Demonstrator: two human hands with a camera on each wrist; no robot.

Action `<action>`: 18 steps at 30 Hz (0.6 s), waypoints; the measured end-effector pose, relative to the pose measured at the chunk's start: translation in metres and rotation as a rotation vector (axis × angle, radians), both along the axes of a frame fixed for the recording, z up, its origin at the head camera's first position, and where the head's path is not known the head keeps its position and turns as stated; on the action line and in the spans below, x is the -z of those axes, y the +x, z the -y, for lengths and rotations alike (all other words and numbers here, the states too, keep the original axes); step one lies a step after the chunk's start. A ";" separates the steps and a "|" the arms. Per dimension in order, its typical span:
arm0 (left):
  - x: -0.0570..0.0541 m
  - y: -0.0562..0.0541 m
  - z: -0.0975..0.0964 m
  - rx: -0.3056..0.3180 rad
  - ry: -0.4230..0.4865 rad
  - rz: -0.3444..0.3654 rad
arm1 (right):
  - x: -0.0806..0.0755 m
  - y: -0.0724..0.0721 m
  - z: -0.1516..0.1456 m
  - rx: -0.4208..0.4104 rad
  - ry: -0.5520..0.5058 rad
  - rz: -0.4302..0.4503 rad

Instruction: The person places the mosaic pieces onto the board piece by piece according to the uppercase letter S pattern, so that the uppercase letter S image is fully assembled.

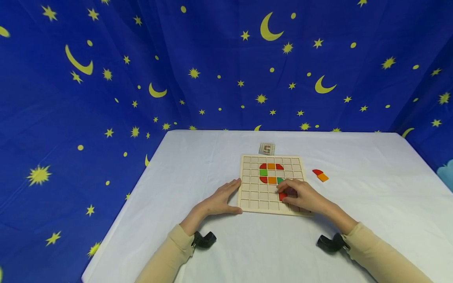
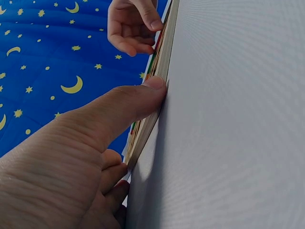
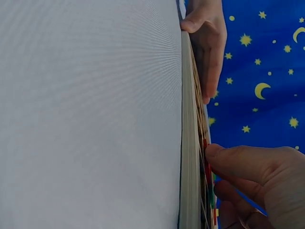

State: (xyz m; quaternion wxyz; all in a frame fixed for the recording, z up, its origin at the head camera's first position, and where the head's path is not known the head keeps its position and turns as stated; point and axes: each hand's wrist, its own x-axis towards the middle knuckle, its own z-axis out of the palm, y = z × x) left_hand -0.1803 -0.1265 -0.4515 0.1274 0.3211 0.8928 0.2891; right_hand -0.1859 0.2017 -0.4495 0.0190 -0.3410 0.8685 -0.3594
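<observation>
A wooden grid board (image 1: 251, 195) lies on the white table, with my two hands at it. My left hand (image 1: 221, 200) rests at its left side, fingers spread and fairly straight. In the left wrist view the thumb (image 2: 147, 95) lies against the board's near edge. My right hand (image 1: 304, 196) reaches over the board's right part, pinching a red tile (image 1: 282, 196) between thumb and fingers in a lower square. Beyond it, a curve of tiles fills upper squares: red corner tiles (image 1: 263, 179), orange squares (image 1: 271, 180), a light green square (image 1: 263, 172) and a green tile (image 1: 280, 180) partly behind the fingers.
Behind the board lies a small pattern card (image 1: 267, 149) with an S-like figure. Off the right side are a loose red rounded tile (image 1: 317, 172) and an orange square tile (image 1: 323, 177). A blue curtain (image 1: 226, 59) with stars and moons surrounds the table.
</observation>
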 end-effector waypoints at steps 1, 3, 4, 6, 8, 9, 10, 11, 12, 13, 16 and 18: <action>0.000 0.000 0.000 0.001 0.000 0.000 | 0.000 0.000 0.000 -0.001 -0.003 -0.001; 0.000 0.000 0.000 0.000 -0.001 0.000 | 0.000 0.000 0.001 -0.005 -0.009 -0.008; 0.000 0.000 0.000 -0.001 -0.002 0.000 | 0.000 0.000 0.001 -0.007 -0.014 -0.007; 0.001 0.000 0.000 -0.002 -0.001 0.001 | -0.001 -0.001 0.001 -0.009 -0.026 -0.004; 0.001 0.000 0.000 -0.002 -0.001 0.001 | -0.004 -0.001 0.000 -0.010 -0.051 -0.008; 0.001 0.000 0.000 -0.002 -0.002 -0.001 | -0.006 -0.001 0.000 -0.004 -0.066 -0.007; 0.002 0.000 0.000 -0.003 -0.001 -0.001 | -0.009 -0.002 -0.001 0.001 -0.083 -0.014; 0.002 0.000 0.000 -0.003 -0.002 -0.003 | -0.014 -0.002 -0.002 0.007 -0.096 -0.025; 0.002 0.000 0.000 -0.003 -0.004 -0.004 | -0.017 -0.003 -0.004 0.020 -0.107 -0.031; 0.001 0.000 0.000 -0.004 -0.004 -0.004 | -0.022 -0.003 -0.006 0.035 -0.121 -0.038; 0.001 0.000 0.000 -0.007 -0.004 -0.006 | -0.034 -0.006 -0.014 0.100 -0.128 -0.080; 0.001 0.000 0.000 -0.005 -0.001 -0.007 | -0.038 -0.008 -0.023 0.157 -0.133 -0.104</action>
